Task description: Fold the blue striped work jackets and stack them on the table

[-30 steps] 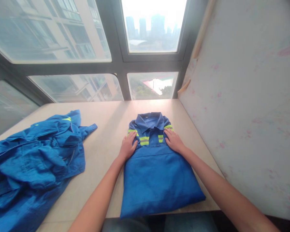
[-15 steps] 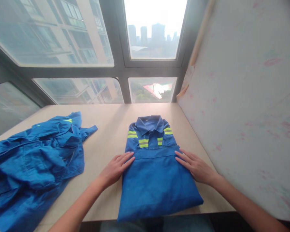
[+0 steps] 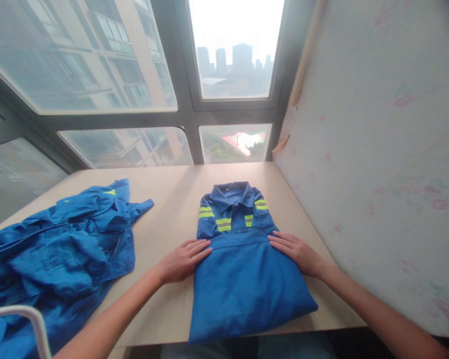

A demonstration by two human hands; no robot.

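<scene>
A folded blue work jacket [image 3: 250,284] with yellow-green reflective stripes lies in front of me, its collar facing the window and its lower part folded up over the chest. My left hand [image 3: 185,259] rests with its fingers stretched flat on the jacket's left edge, at the upper fold. On the opposite edge, at about the same height, my right hand [image 3: 295,252] lies with straight fingers on the cloth. Neither hand grips the fabric. Some of the jacket's side edges are hidden under my hands.
A crumpled blue work garment [image 3: 60,249] is spread at the left of the pale wooden tabletop [image 3: 168,199]. A white curved bar [image 3: 26,311] shows at the lower left. The window frame [image 3: 189,107] borders the back, and a patterned wall [image 3: 359,149] the right.
The view has shifted slightly, and the white curved bar has come in at lower left. Both hands stay on the jacket's edges, and its folds look the same.
</scene>
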